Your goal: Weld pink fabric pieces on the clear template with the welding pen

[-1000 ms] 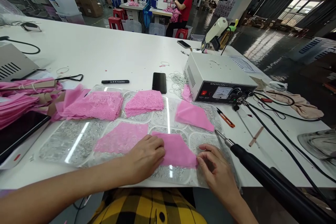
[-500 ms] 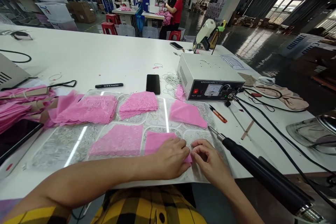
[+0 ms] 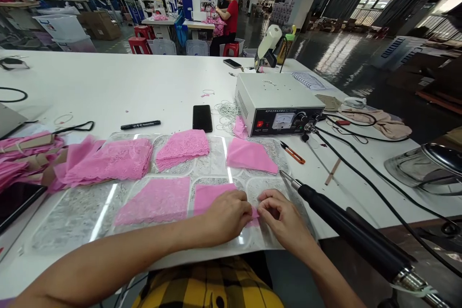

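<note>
A pink fabric piece (image 3: 209, 196) lies on a clear plastic-covered mat (image 3: 72, 216) near the table's front edge. My left hand (image 3: 231, 214) is closed over its right part, fingers curled and pressing the cloth. Close beside it, my right hand (image 3: 283, 216) pinches the cloth's right corner with thumb and forefinger; the exact grip is partly hidden. To the left lies a pink lace piece (image 3: 157, 199). Behind are a stack of lace pieces (image 3: 184, 149), a plain pink piece (image 3: 250, 155) and a larger lace pile (image 3: 111, 160).
A black pen-shaped tool (image 3: 346, 226) with a metal tip juts in from the right, cabled to a grey control box (image 3: 279, 106). Orange thread snips (image 3: 293, 153), a phone (image 3: 202, 118), a marker (image 3: 140, 125) and a glass jar (image 3: 426, 168) lie around. Two people work at a sewing machine (image 3: 200, 6) beyond.
The camera view has turned slightly, so the table things appear shifted left. Both hands stay at the same corner of the pink fabric, with hardly any change of pose.
</note>
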Available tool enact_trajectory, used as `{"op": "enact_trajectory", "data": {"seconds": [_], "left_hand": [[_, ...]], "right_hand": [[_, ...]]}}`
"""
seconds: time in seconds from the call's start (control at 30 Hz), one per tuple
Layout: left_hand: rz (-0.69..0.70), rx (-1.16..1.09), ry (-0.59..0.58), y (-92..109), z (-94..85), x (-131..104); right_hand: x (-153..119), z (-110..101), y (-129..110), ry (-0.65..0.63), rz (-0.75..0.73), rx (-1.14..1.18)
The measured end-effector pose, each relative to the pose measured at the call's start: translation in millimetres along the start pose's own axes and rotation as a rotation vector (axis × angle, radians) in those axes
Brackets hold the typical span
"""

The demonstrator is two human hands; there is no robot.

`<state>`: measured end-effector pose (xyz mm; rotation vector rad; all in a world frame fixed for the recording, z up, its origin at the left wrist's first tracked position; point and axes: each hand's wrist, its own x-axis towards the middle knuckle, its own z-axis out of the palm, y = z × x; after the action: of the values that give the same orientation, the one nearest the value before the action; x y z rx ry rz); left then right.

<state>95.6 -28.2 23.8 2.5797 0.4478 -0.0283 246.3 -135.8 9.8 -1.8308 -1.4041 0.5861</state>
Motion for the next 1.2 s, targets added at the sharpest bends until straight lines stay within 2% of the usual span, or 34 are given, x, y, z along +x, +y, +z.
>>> {"op": "enact_trajectory", "data": {"seconds": [0.23,0.43,0.57,0.7,0.8,0.93,1.07,1.2], "left_hand": [[-0.016,-0.137,0.007,-2,-6.1,0],[-0.04,-0.291,0.037,-3,-4.6,-1],[-0.08,-0.423,0.092,-4,-5.8,0],[-0.194,-0.633,0.187,-16,-21.1,-5],[-0.332,-0.842,0.312,-38,-38.9,-20],[-0.5,-1.099,0.565,-69,-55.2,-60],[-0.592,-1.304,0.757,-85,-53.7,-102],[-0.602,-1.456,0.841,-86,-43.0,-126]], "right_hand": [[-3,1,-1,0.025,-0.005,0.02],[-11,2,4,0.029,0.018,0.056],[-16,8,6,0.104,-0.045,-0.024],[-19,15,10,0.159,-0.137,-0.139],[-21,15,15,0.176,-0.189,-0.194],[-17,8,18,0.192,-0.275,-0.204],[3,8,1,0.179,-0.309,-0.164],[37,29,-34,-0.029,-0.242,-0.125]]}}
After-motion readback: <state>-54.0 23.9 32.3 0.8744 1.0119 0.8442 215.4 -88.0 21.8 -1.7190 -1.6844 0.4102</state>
